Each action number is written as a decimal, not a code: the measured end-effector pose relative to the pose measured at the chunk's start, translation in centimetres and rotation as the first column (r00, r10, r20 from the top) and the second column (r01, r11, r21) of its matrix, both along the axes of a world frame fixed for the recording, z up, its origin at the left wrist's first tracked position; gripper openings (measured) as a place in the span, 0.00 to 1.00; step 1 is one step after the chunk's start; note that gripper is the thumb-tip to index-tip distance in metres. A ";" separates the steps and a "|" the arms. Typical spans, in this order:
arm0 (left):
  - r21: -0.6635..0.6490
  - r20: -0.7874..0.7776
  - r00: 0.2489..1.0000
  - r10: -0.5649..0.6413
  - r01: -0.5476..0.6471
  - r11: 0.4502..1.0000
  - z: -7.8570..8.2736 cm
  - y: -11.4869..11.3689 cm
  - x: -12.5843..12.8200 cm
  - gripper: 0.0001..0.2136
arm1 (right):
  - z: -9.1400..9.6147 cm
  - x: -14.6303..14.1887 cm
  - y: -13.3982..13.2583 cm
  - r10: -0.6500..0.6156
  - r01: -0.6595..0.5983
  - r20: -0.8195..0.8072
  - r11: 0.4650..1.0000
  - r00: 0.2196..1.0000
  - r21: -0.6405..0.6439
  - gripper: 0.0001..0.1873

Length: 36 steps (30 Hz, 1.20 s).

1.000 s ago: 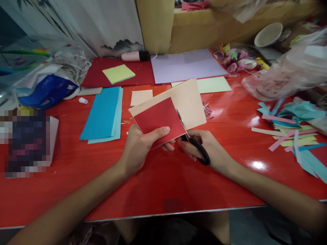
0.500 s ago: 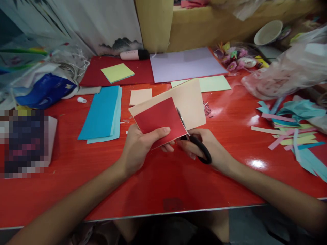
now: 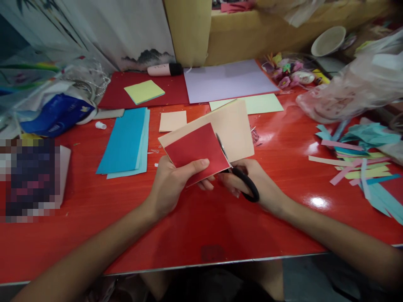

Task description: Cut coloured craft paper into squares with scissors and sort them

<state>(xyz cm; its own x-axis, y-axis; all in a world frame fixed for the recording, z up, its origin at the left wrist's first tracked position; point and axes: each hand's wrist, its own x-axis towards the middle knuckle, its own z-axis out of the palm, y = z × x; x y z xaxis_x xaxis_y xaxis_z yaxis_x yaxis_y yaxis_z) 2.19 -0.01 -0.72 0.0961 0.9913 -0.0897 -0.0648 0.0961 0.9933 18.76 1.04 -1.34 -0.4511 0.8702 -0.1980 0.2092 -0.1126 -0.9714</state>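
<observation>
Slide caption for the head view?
Left hand holds red card on peach paper; right hand works scissors at its edge, above a red table.

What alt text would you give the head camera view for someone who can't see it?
A person's left hand holds a peach sheet with a red square on top, while the right hand holds black-handled scissors at the square's right edge, over a red table strewn with coloured paper.

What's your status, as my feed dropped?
Left hand grips red and peach sheets. Right hand holds black scissors, blades at the red edge. Cut strips far right, apart.
</observation>
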 end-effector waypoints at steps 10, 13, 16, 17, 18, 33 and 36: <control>-0.019 0.056 0.998 -0.021 0.022 1.000 -0.3 -0.1 0.1 0.06 | -0.1 0.0 -0.3 -0.042 0.042 -0.012 0.999 0.999 0.000 0.09; -0.020 0.043 0.999 -0.004 0.005 1.000 -0.2 -0.1 0.1 0.06 | 0.1 0.1 0.1 -0.004 0.004 -0.002 1.000 1.000 -0.031 0.12; -0.034 0.023 1.000 0.001 0.000 0.999 0.0 0.1 -0.1 0.07 | 0.7 0.6 1.0 0.116 -0.111 0.057 0.991 0.992 -0.076 0.16; -0.037 0.016 1.000 0.007 -0.007 0.999 0.0 0.2 -0.2 0.07 | 0.9 0.9 1.2 0.172 -0.165 0.080 0.983 0.982 -0.084 0.19; -0.038 0.006 1.000 0.020 -0.019 0.999 -0.1 0.4 -0.4 0.07 | 1.1 1.3 1.5 0.229 -0.220 0.108 0.972 0.967 -0.087 0.20; 0.015 -0.034 0.998 0.057 -0.057 0.998 -0.7 1.8 -1.5 0.07 | 2.3 4.1 2.6 0.372 -0.376 0.235 0.926 0.898 -0.030 0.25; 0.005 -0.019 0.999 0.041 -0.041 0.999 -0.6 1.7 -1.4 0.06 | 2.0 3.9 2.7 0.383 -0.378 0.208 0.924 0.900 -0.064 0.27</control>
<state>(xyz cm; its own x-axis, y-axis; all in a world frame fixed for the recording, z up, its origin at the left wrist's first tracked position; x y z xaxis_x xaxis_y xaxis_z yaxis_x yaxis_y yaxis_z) 0.81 1.67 -1.27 0.0532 0.9948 -0.0865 -0.0492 0.0891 0.9948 22.70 3.72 0.70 -0.6923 0.6353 -0.3424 0.4409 -0.0033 -0.8976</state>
